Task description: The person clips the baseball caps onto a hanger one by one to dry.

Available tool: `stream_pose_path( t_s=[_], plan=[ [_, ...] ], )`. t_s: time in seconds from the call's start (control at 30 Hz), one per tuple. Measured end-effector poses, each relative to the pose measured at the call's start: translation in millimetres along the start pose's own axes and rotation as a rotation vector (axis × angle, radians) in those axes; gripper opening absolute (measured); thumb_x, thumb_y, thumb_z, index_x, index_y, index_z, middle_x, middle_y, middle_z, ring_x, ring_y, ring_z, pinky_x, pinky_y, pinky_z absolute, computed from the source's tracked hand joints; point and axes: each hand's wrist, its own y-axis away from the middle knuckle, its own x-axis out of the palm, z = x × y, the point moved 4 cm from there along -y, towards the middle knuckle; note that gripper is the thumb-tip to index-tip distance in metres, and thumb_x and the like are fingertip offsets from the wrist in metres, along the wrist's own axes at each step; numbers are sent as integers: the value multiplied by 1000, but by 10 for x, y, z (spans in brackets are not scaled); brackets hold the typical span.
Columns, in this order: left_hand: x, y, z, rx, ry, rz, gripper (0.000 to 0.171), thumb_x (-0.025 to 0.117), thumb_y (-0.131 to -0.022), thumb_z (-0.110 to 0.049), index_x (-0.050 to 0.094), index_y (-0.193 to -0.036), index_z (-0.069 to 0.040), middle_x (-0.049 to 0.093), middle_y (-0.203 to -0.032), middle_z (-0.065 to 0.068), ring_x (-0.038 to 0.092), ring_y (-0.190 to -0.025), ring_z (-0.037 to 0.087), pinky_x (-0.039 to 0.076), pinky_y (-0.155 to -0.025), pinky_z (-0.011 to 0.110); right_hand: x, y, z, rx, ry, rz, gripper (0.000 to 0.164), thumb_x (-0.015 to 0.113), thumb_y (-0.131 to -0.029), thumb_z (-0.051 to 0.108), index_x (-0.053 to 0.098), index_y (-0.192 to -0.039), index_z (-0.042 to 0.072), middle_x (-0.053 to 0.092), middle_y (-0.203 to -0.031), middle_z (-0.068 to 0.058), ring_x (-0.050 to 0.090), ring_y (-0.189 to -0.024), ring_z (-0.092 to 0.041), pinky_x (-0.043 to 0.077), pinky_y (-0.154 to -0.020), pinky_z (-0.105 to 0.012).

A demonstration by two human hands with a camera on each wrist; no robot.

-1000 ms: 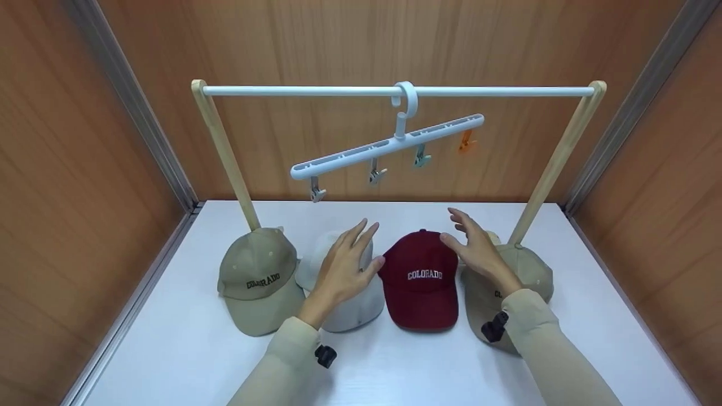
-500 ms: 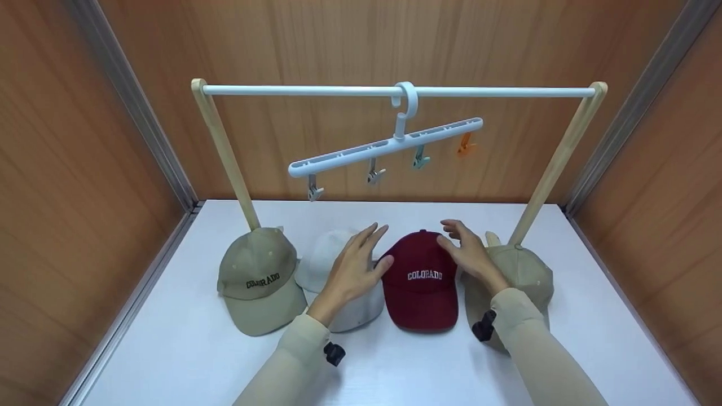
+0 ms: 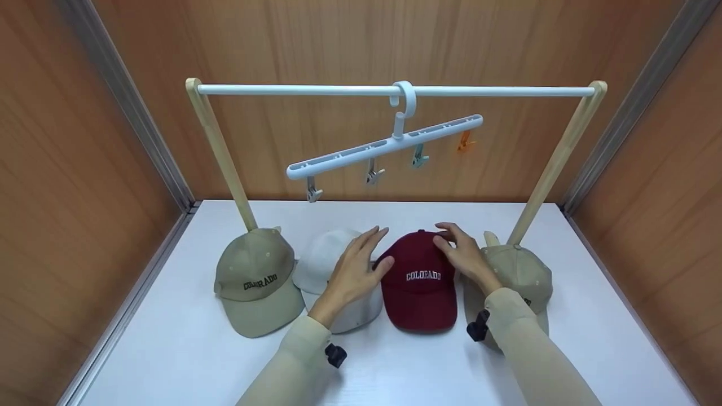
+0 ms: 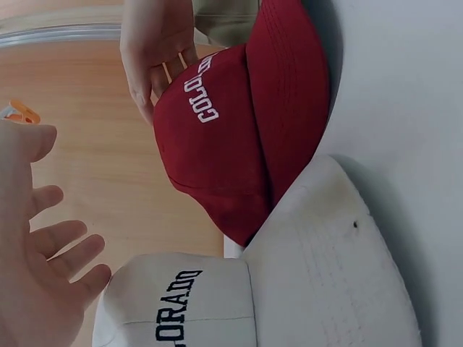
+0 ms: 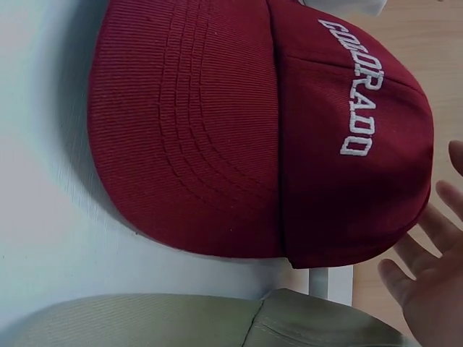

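Observation:
A dark red baseball cap (image 3: 420, 299) with white COLORADO lettering lies on the white table between my hands. My right hand (image 3: 465, 256) is at the cap's upper right side, fingers loosely bent at its crown; the right wrist view shows the fingers right beside the red crown (image 5: 347, 210). My left hand (image 3: 354, 270) hovers over the white cap (image 3: 316, 265), thumb toward the red cap's left edge. In the left wrist view its fingers are spread and relaxed, next to the white cap's crown (image 4: 137, 296). Neither hand grips anything.
Olive caps lie at the left (image 3: 256, 282) and right (image 3: 522, 270) ends of the row. Above hangs a pale blue hanger (image 3: 383, 148) with several clips, hooked on a white rod (image 3: 293, 90) between wooden posts. Wooden panels stand around the table.
My right hand has moved left and slightly down to the red cap's crown. My left hand has shifted a little right toward the same cap. The caps look unmoved.

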Motion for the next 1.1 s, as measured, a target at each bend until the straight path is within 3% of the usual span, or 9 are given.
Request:
stream_pose_path(
  t_s=[0.5,0.8,1.1],
  plan=[
    [53,-60,-19,-36,40,24,63,58,-108,-49,40,-165,-31,37,-171,4,35,-156,32,37,-120,63,30,-13,13,20,-16,-80,35,62,-110,25,66,-140,7,69,-132,-16,64,-122,-32,49,-108,-49],
    [59,-79,-40,-22,37,19,62,56,-108,-50,41,-164,-28,40,-169,7,37,-155,33,37,-121,62,75,-43,16,46,33,-100,36,64,-108,29,67,-133,3,71,-121,-17,66,-115,-34,51,-104,-51],
    [106,-91,-14,-41,83,47,61,58,-108,-46,40,-165,-31,40,-168,7,36,-156,33,34,-121,63,37,-35,-16,54,-27,-117,21,70,-105,24,73,-116,7,73,-107,-11,65,-96,-21,51,-88,-34]
  ],
)
